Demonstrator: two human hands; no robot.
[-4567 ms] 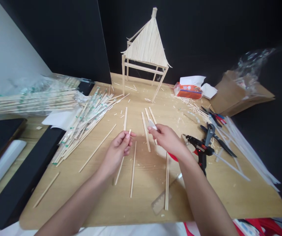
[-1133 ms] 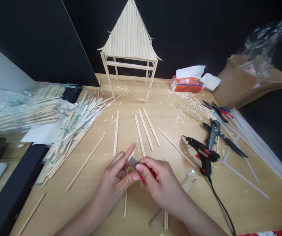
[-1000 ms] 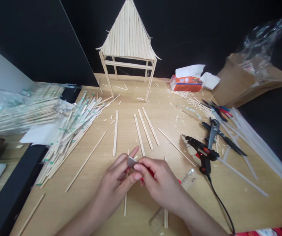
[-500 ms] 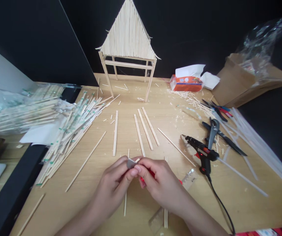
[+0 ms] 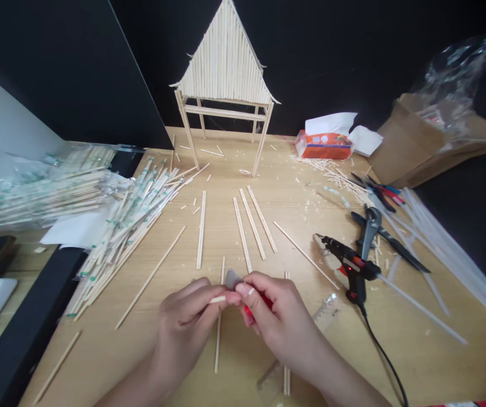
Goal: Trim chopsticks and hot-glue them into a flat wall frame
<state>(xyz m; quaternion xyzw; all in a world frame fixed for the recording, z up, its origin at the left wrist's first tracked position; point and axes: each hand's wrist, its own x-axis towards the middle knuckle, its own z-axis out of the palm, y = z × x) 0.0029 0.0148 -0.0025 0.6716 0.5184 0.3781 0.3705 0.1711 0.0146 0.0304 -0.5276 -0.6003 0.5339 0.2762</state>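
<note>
Between finger and thumb, my left hand (image 5: 192, 316) pinches a short piece of wooden stick (image 5: 216, 299). My right hand (image 5: 279, 314) is closed around a red-handled cutting tool (image 5: 249, 312) whose grey blade (image 5: 232, 278) points up and left. A small pale wood bit (image 5: 251, 291) shows at my right thumb. The fingertips of both hands nearly meet. Beneath them a thin stick (image 5: 217, 345) lies on the wooden table (image 5: 175, 362). Paired sticks (image 5: 287, 379) and a clear ruler (image 5: 326, 312) lie partly under my right hand and forearm.
A stick-built house model (image 5: 226, 68) stands at the back. Bundled sticks (image 5: 128, 226) lie left, with paired sticks (image 5: 243, 234) in the middle. On the right are a hot glue gun (image 5: 351, 263) with its cord, pliers (image 5: 395, 243), a tissue box (image 5: 325, 146) and a paper bag (image 5: 416, 141).
My left hand has moved slightly left, away from the blade, and the short stick piece now shows in its fingers. The blade is more exposed. The whole view has shifted slightly.
</note>
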